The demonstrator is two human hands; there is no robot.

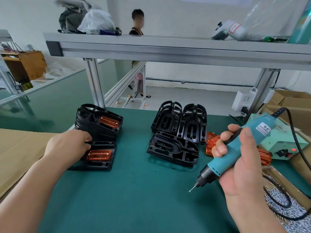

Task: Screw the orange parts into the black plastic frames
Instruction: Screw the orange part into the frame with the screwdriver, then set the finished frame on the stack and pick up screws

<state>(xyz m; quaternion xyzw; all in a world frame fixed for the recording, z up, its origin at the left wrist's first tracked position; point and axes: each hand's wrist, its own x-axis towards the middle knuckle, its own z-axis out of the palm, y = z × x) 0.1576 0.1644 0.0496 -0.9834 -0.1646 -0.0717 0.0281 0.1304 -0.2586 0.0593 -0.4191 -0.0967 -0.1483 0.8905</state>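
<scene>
My left hand (69, 145) rests on a black frame (102, 163) that lies flat at the left with an orange part (99, 155) set in it; the fingers grip its far edge. Behind it leans a stack of frames (94, 126), the top one holding an orange part (109, 121). My right hand (239, 162) grips a teal electric screwdriver (235, 148), its bit (192, 188) pointing down-left above the green mat (134, 190). Three empty black frames (178, 132) sit in the middle. Loose orange parts (211, 142) lie beside them.
A box of loose screws (286, 204) sits at the right front, with the screwdriver's cable lying over it. A pale green power supply (284, 145) stands behind it. Cardboard (16, 148) lies at the left. An aluminium shelf (168, 47) spans overhead. A person stands beyond.
</scene>
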